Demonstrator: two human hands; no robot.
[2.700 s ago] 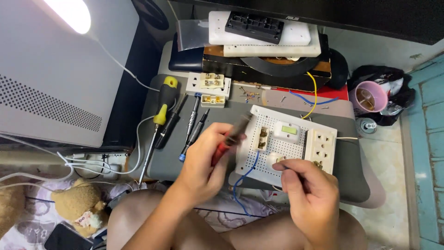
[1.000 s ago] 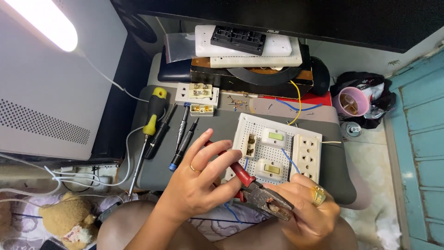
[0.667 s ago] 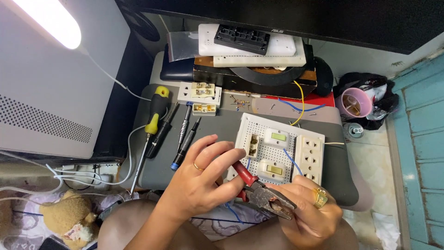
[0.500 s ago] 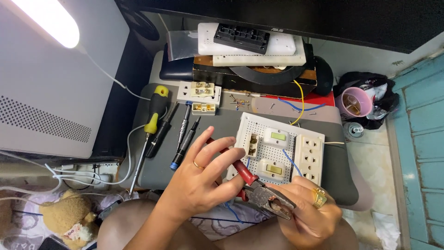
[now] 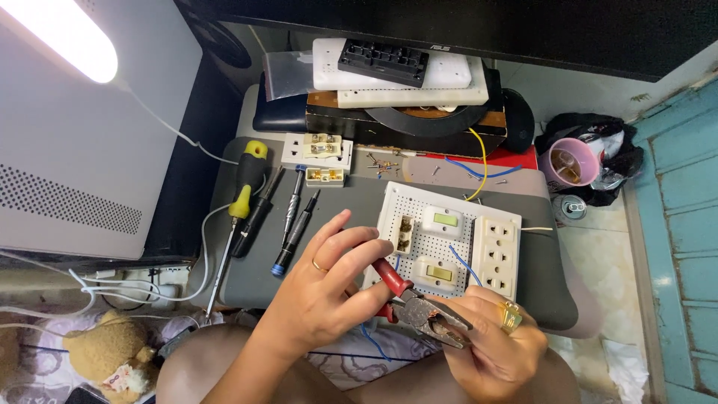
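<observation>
Left hand closes on red-handled steel pliers beside the white perforated board; right hand pinches their nose, steadying it.

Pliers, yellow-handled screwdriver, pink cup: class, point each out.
pliers (image 5: pixel 419 308), head view, on the metal joint
yellow-handled screwdriver (image 5: pixel 241 200), head view, on the handle
pink cup (image 5: pixel 566 166), head view, on the rim

Dark monitor screen along top edge; clear plastic bag beneath, left of stacked boards.

A yellow-handled screwdriver, a pink cup and a stuffed toy lie about.
</observation>
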